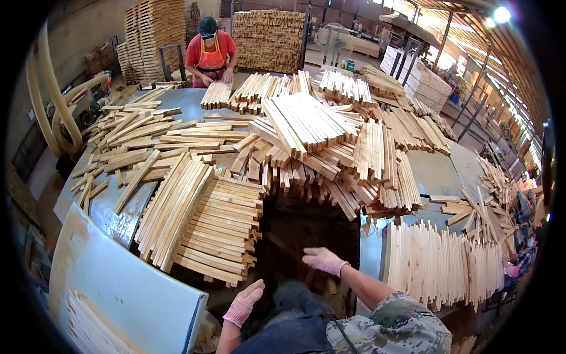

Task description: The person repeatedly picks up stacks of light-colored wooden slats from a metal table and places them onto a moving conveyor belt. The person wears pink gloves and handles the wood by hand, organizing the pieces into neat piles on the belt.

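My left hand, in a pale pink knitted glove, is raised beside the near end of a layered stack of wooden strips. Its fingers are stretched out and hold nothing. Farther right, my right hand, gloved the same way, reaches over the dark gap with its fingers extended and free of any wood. The left stack has one layer of strips lying lengthwise over others laid crosswise. Beyond the gap rises a big pile of bundled strips, its layers turned at different angles.
Loose strips lie scattered on the metal table at left. A bluish metal sheet slopes at near left. A row of strips covers the right-hand table. Across the table, a person in red handles strips. Tall wood stacks stand behind.
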Motion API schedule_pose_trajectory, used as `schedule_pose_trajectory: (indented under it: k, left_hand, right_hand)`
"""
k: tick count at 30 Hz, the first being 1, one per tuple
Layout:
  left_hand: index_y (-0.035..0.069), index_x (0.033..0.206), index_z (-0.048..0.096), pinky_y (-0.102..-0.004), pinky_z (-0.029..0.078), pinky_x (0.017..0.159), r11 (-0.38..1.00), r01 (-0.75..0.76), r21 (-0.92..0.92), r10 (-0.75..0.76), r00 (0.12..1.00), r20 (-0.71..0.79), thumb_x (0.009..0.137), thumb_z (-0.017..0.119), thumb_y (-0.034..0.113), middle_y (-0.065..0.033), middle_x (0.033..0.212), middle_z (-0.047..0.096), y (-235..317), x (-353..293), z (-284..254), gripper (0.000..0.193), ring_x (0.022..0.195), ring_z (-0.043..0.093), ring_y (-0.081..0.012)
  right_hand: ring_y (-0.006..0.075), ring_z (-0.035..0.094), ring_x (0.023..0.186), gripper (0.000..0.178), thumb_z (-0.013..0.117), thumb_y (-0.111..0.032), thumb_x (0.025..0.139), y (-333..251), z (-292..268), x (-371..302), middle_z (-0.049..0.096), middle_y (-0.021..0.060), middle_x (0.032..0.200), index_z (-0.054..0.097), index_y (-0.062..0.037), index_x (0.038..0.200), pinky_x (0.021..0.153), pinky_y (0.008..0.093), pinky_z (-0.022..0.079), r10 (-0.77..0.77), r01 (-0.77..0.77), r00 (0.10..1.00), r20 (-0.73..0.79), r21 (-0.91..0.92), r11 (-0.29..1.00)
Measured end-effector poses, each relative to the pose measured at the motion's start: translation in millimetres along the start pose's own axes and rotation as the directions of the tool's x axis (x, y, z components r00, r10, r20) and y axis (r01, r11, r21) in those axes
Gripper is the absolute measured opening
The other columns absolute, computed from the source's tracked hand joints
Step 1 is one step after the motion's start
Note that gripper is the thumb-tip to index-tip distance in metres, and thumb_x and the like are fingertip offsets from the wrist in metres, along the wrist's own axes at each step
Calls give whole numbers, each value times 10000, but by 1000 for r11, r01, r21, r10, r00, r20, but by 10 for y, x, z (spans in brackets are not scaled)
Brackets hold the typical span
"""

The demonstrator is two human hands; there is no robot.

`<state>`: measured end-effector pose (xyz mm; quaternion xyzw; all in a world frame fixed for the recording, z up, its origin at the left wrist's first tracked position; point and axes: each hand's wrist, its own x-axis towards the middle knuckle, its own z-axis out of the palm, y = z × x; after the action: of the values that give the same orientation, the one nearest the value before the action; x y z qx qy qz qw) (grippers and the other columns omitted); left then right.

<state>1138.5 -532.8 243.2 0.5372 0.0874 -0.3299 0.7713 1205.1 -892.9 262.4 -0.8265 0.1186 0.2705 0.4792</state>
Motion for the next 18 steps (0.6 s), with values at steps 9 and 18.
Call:
schedule_pose_trajectory:
  k: [9,18]
  left_hand:
    - [-7,1623,500,-354,483,1158,979,-159,131,163,986,-27,1064,730,302,-107,1478,671,1591,1820,415,679,1359,621,-213]
    - [145,1711,380,-385,539,1015,965,-148,215,198,953,-230,1063,708,366,-84,1431,648,2846,4398,1058,759,1201,640,-203]
  right_hand:
    - [91,649,1070,512,781,-199,1016,-1621,-2081,1100,738,20,1172,622,25,1448,987,272,539,-563,629,757,-331,141,764]
    - [408,552,1475,821,743,-423,985,-1931,-4294,2712,585,277,1566,460,3,1627,1251,450,428,-280,-20,657,-700,-387,922]
